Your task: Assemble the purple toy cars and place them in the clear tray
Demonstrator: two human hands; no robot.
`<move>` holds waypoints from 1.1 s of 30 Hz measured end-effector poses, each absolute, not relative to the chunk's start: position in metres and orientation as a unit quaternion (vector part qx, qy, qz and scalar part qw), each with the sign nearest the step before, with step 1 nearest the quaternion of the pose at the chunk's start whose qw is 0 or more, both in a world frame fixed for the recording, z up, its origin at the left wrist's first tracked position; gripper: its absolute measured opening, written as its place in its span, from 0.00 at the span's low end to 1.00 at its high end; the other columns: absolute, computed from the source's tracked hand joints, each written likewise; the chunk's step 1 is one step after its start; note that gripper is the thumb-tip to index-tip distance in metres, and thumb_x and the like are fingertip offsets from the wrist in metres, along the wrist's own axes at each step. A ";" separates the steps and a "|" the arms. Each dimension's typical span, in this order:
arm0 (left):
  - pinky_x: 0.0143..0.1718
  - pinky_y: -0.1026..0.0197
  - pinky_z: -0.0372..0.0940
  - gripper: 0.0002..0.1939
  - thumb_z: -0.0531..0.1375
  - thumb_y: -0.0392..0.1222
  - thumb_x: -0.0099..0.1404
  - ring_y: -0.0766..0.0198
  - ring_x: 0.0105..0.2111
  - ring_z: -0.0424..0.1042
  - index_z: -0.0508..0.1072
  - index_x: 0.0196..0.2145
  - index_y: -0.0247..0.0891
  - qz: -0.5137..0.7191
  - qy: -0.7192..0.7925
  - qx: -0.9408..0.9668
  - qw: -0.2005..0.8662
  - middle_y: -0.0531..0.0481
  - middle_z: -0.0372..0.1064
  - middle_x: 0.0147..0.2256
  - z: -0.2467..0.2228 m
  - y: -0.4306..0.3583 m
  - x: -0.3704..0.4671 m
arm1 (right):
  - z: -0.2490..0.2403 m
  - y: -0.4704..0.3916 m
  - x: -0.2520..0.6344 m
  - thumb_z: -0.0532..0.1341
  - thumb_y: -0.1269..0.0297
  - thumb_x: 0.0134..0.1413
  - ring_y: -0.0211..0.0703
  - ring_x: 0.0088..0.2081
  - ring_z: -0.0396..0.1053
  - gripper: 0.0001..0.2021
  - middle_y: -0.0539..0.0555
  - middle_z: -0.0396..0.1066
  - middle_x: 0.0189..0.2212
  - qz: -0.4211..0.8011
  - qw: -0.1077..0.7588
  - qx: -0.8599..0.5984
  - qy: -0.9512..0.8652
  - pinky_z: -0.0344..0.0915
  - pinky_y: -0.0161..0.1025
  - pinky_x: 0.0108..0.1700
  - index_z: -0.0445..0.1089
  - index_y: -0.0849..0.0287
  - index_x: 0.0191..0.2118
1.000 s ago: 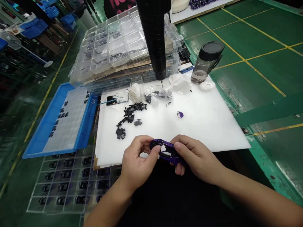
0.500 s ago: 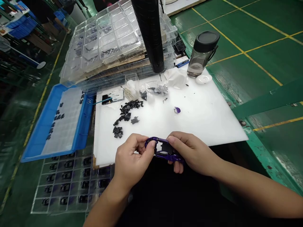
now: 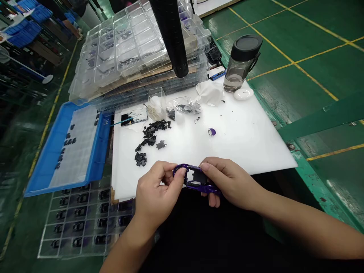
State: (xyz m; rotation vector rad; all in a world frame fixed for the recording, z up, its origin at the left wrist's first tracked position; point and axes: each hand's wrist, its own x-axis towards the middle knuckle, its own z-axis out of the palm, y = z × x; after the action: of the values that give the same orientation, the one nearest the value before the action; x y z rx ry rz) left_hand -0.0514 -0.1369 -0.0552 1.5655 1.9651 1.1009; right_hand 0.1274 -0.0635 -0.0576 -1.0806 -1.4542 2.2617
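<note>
Both the left hand [image 3: 155, 191] and right hand [image 3: 227, 184] pinch the purple shell [image 3: 196, 180], a black insert seemingly seated; loose black parts [image 3: 150, 140] remain at 11 o'clock.

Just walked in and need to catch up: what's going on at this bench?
A person holds a glossy purple plastic shell part with both hands, left hand at its rounded end and right hand at the other, over the near edge of a white board. Small black plastic pieces lie scattered on the board, with a small purple piece apart from them.
</note>
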 end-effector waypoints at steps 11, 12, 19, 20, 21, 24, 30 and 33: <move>0.25 0.65 0.64 0.09 0.60 0.45 0.71 0.64 0.23 0.68 0.75 0.40 0.38 0.420 0.679 0.527 0.292 0.52 0.68 0.25 -0.054 -0.135 -0.066 | -0.061 -0.060 0.130 0.53 0.43 0.63 0.37 0.19 0.70 0.23 0.51 0.70 0.23 0.789 0.138 -0.351 -0.485 0.65 0.31 0.20 0.63 0.61 0.34; 0.24 0.65 0.64 0.10 0.59 0.46 0.72 0.64 0.23 0.68 0.75 0.40 0.37 0.425 0.666 0.516 0.330 0.51 0.68 0.25 -0.055 -0.134 -0.070 | -0.061 -0.059 0.131 0.53 0.43 0.63 0.37 0.19 0.70 0.23 0.50 0.70 0.22 0.798 0.140 -0.344 -0.474 0.65 0.30 0.20 0.63 0.61 0.34; 0.22 0.67 0.60 0.15 0.59 0.50 0.73 0.66 0.20 0.64 0.73 0.37 0.34 0.444 0.551 0.407 0.578 0.50 0.65 0.22 -0.063 -0.132 -0.083 | -0.070 -0.060 0.133 0.55 0.44 0.63 0.35 0.18 0.69 0.22 0.51 0.71 0.22 0.848 0.139 -0.298 -0.416 0.64 0.28 0.18 0.64 0.63 0.35; 0.22 0.67 0.60 0.15 0.60 0.50 0.73 0.66 0.19 0.63 0.73 0.37 0.34 0.445 0.539 0.396 0.596 0.50 0.65 0.22 -0.063 -0.133 -0.083 | -0.071 -0.060 0.133 0.55 0.45 0.63 0.35 0.18 0.69 0.22 0.51 0.71 0.22 0.852 0.140 -0.293 -0.410 0.64 0.28 0.18 0.64 0.63 0.35; 0.22 0.67 0.60 0.15 0.60 0.50 0.73 0.67 0.19 0.63 0.73 0.36 0.34 0.443 0.531 0.389 0.609 0.50 0.65 0.22 -0.064 -0.133 -0.083 | -0.071 -0.060 0.133 0.55 0.45 0.63 0.35 0.17 0.69 0.22 0.51 0.71 0.22 0.856 0.142 -0.288 -0.406 0.64 0.28 0.18 0.64 0.63 0.34; 0.23 0.69 0.60 0.16 0.62 0.51 0.72 0.68 0.19 0.63 0.72 0.33 0.34 0.435 0.522 0.378 0.629 0.51 0.66 0.22 -0.063 -0.134 -0.083 | -0.072 -0.060 0.134 0.56 0.46 0.63 0.34 0.17 0.68 0.22 0.52 0.71 0.21 0.860 0.148 -0.275 -0.405 0.63 0.28 0.18 0.65 0.64 0.34; 0.24 0.70 0.61 0.16 0.62 0.51 0.71 0.69 0.21 0.64 0.72 0.34 0.35 0.424 0.525 0.378 0.634 0.51 0.67 0.23 -0.060 -0.137 -0.085 | -0.069 -0.062 0.134 0.56 0.47 0.64 0.33 0.17 0.68 0.21 0.52 0.71 0.21 0.855 0.149 -0.269 -0.417 0.63 0.26 0.18 0.66 0.64 0.37; 0.24 0.70 0.61 0.16 0.62 0.52 0.71 0.69 0.21 0.65 0.73 0.34 0.35 0.417 0.532 0.379 0.632 0.52 0.66 0.23 -0.061 -0.139 -0.085 | -0.068 -0.062 0.135 0.56 0.47 0.63 0.33 0.17 0.68 0.21 0.52 0.71 0.22 0.853 0.149 -0.265 -0.423 0.63 0.25 0.19 0.67 0.64 0.38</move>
State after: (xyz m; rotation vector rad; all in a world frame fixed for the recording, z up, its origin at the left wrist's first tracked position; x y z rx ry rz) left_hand -0.0854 -0.1395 -0.0607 0.8667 1.2186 0.9553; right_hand 0.1348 -0.0624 -0.0680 -0.7611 -1.2167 2.4530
